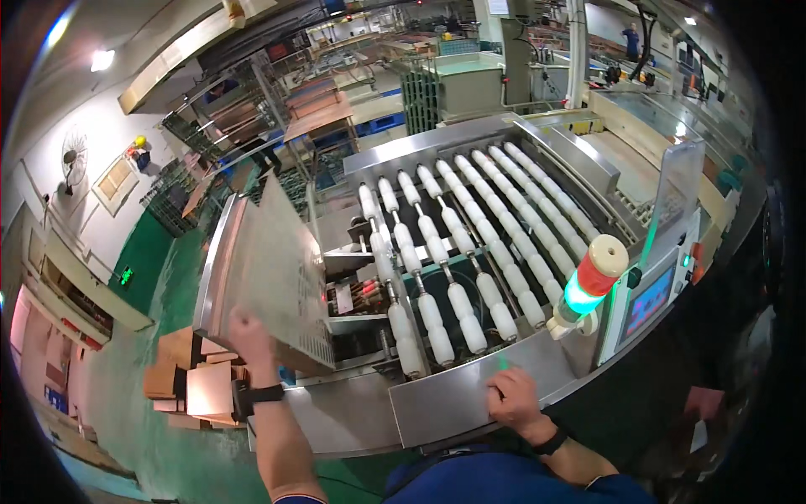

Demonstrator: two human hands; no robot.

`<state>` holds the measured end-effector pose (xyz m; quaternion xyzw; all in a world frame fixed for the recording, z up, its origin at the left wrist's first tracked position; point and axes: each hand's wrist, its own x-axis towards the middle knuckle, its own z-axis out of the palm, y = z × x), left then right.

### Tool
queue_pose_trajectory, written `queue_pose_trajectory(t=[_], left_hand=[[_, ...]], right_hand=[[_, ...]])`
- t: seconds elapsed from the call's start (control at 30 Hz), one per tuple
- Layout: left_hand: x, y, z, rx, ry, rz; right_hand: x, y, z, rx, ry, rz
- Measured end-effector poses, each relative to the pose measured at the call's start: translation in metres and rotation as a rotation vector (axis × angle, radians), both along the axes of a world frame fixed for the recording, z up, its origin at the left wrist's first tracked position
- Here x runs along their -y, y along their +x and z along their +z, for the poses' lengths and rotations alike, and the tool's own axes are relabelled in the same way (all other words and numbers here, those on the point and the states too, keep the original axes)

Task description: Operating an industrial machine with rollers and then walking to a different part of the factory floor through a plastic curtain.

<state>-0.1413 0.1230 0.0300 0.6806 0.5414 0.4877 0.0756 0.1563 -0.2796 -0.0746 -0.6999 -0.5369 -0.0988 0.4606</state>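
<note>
My left hand (250,336) is raised at the near edge of an upright stack of thin boards (273,260) in a metal-edged rack. Its fingers look curled and somewhat blurred, and whatever they may pinch is hidden. On the steel front ledge (453,399) of a roller conveyor lies my right hand (514,396), its fingers bent inward. A small green spot shows just beyond those fingers, and I cannot tell what it is. Rows of white rollers (457,315) on metal shafts slope away beyond the ledge, between both hands.
Close to my right stand a red and green signal lamp (592,277) and a control screen (648,307). Copper-coloured panels (210,391) lie piled on the floor at left. Behind the conveyor are a pale green tank (474,84) and a work table (319,115).
</note>
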Motion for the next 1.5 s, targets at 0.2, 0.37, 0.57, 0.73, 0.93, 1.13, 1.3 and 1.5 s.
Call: queue_pose_trajectory(t=[0.2,0.37,0.57,0.73,0.93,1.13,1.3,1.5], left_hand=[[0.093,0.105,0.011,0.084,-0.049,-0.532],[0.169,0.084,-0.023,0.044,-0.244,-0.549],[0.239,-0.050,-0.091,0.115,-0.609,-0.231],[0.303,-0.182,-0.147,0.168,-0.748,0.092],[0.352,-0.316,-0.203,0.278,-0.925,0.225],[0.375,-0.475,-0.219,0.354,-0.957,0.298],[0.399,-0.613,-0.210,0.469,-0.858,0.549],[0.395,-0.747,-0.252,0.756,-0.734,0.755]], right_hand=[[0.005,0.004,0.002,-0.075,-0.036,0.039],[0.009,0.004,0.004,-0.167,-0.075,0.043],[0.012,0.007,0.000,-0.163,-0.148,0.114],[0.009,0.000,-0.005,-0.179,-0.223,0.086],[-0.035,-0.078,0.002,-0.304,-0.245,0.065],[-0.126,-0.345,0.007,-0.176,-0.328,0.539],[-0.184,-0.553,0.003,-0.157,-0.612,1.029],[-0.262,-0.712,-0.038,-0.020,-0.855,1.252]])
